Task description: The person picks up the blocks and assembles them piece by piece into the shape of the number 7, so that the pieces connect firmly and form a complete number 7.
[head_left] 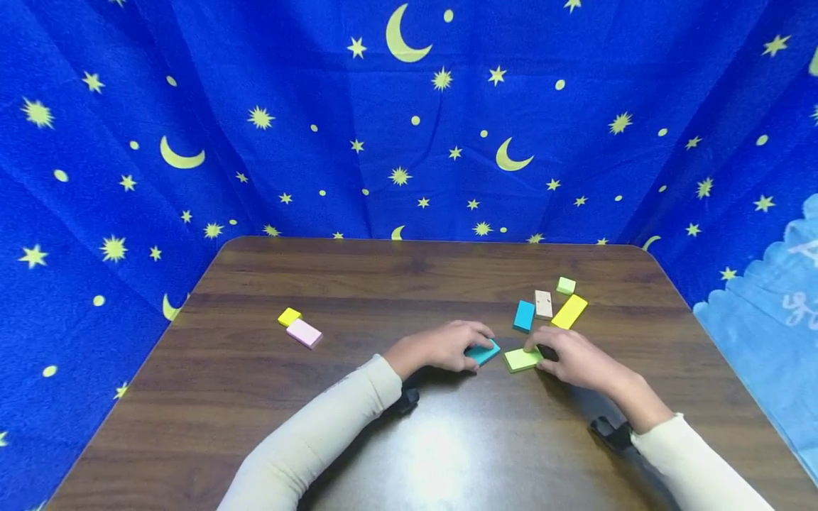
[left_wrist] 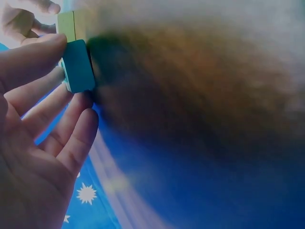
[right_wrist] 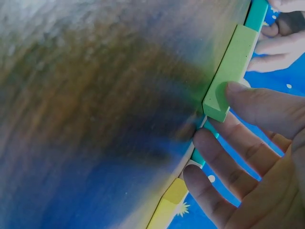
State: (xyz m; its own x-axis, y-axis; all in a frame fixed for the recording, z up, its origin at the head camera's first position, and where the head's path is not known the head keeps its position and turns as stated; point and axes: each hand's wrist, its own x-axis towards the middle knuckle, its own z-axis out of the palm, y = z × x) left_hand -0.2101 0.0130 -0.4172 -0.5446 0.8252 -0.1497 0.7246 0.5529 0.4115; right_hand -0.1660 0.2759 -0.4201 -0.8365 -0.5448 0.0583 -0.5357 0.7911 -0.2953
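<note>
Head view: The left hand (head_left: 450, 346) grips the teal block (head_left: 482, 353), which lies at its fingertips on the wooden table (head_left: 255, 404). The right hand (head_left: 575, 360) holds the light green block (head_left: 520, 360) by its right end. The two held blocks lie end toward end, just apart, between the hands. Beyond the right hand lie a blue block (head_left: 524, 316), a beige block (head_left: 543, 304), a long yellow block (head_left: 569, 311) and a small green block (head_left: 566, 285). Well to the left, a yellow block (head_left: 290, 317) lies beside a pink block (head_left: 304, 333).

Left wrist view: The teal block is pinched between the left thumb (left_wrist: 33, 59) and the fingers (left_wrist: 83, 131) opposite. The outer fingers are spread and loosely bent. The light green block shows beyond.

Right wrist view: The right thumb (right_wrist: 264, 109) presses the near end of the light green block, with the index finger opposing it. The remaining fingers (right_wrist: 224, 164) are slightly bent, tips near the table surface.
</note>
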